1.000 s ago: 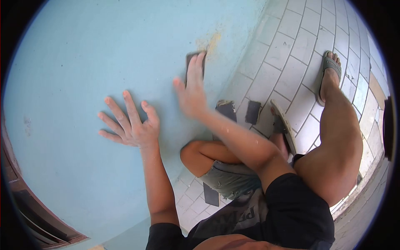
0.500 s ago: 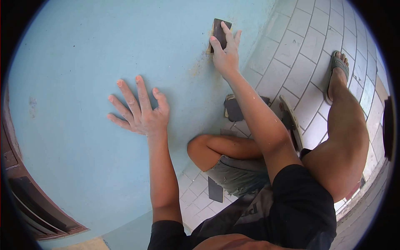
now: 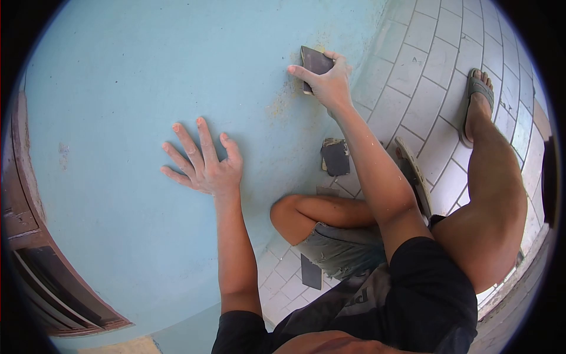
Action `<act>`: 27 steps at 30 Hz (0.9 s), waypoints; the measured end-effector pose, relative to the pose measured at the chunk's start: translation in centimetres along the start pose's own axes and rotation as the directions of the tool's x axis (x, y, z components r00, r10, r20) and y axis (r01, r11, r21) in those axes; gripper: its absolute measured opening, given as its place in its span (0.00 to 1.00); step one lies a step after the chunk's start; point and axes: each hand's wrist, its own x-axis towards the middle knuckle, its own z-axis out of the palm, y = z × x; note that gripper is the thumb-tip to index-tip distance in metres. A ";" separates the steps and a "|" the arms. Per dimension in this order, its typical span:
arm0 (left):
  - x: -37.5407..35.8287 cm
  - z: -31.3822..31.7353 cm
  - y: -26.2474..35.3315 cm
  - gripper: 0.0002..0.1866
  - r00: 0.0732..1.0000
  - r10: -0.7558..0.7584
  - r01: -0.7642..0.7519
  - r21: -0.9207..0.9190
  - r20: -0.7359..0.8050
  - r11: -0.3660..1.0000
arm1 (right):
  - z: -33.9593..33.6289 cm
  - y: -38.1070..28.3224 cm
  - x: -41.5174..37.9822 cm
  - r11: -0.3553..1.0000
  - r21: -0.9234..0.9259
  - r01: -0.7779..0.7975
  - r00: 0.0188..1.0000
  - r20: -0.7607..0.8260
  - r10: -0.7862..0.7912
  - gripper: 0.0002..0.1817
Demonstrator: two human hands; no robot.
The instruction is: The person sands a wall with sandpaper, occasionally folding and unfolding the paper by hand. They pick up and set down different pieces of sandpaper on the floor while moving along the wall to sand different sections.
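My left hand lies against the light blue wall, its dusty fingers spread and nothing in it. Higher up and to the right, my right hand holds a dark sanding sheet against the wall, with the thumb over its left part and the fingers at its right side. A pale backing shows along the sheet's edge. Brownish and yellowish worn patches mark the wall below and left of the sheet.
Dark sheets lie on the tiled floor near the wall, and another dark piece is by my shorts. My bent knee is close to the wall. A brown-framed opening is at lower left.
My right hand and the sheet have moved down and slightly right along the wall, and the hand has turned. The view has shifted slightly; my left hand remains flat on the wall.
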 end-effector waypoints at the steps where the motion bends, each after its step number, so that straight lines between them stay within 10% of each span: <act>1: 0.0 0.0 0.1 0.27 1.000 -0.014 0.014 0.011 0.008 1.000 | 0.1 0.1 0.0 1.000 -0.006 -0.002 1.000 0.023 0.002 0.54; 6: 0.0 0.1 0.2 0.25 1.000 -0.027 0.027 0.004 0.009 1.000 | 0.9 2.2 0.7 0.996 0.028 0.079 0.996 -0.030 -0.079 0.53; 14: 0.1 0.2 0.4 0.25 0.999 -0.035 0.035 0.001 -0.006 0.999 | 5.5 5.0 -4.4 0.905 0.014 0.425 0.891 -0.184 -0.416 0.19; 27: -1.0 -0.9 -1.7 0.20 0.999 -0.019 0.020 0.005 -0.045 1.000 | 6.1 2.2 -2.2 0.882 -0.081 0.464 0.849 -0.244 -0.468 0.30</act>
